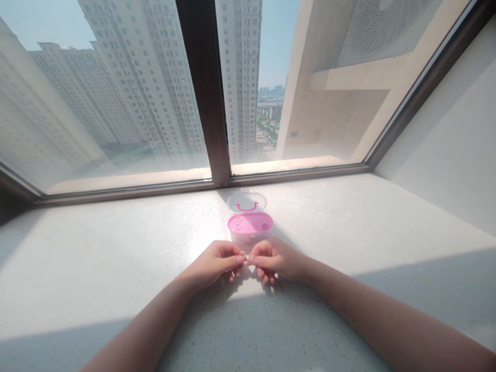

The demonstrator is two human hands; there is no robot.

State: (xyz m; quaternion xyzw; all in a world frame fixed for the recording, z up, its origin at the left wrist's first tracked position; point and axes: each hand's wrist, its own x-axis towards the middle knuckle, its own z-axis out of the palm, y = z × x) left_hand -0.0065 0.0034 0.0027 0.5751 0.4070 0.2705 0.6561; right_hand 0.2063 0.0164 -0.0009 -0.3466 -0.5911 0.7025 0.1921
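My left hand (221, 262) and my right hand (276, 261) meet fingertip to fingertip just above the sill. Each is closed in a pinch of thumb and forefinger. Something small and pale seems to lie between the fingertips, too tiny to name. Right behind the hands stands an oval box with a pink tray (251, 222) on top. Several small rings rest in the tray: pale ones at the left and a dark one (265, 226) at the right. The box's clear lid (247, 201) is flipped back towards the window and has a pink handle (247, 207).
The box and hands are on a speckled white windowsill (116, 248), with sunlight and shadow across it. A dark window frame (219, 155) rises behind the box. A white wall (457, 134) bounds the right side. Tall buildings show outside.
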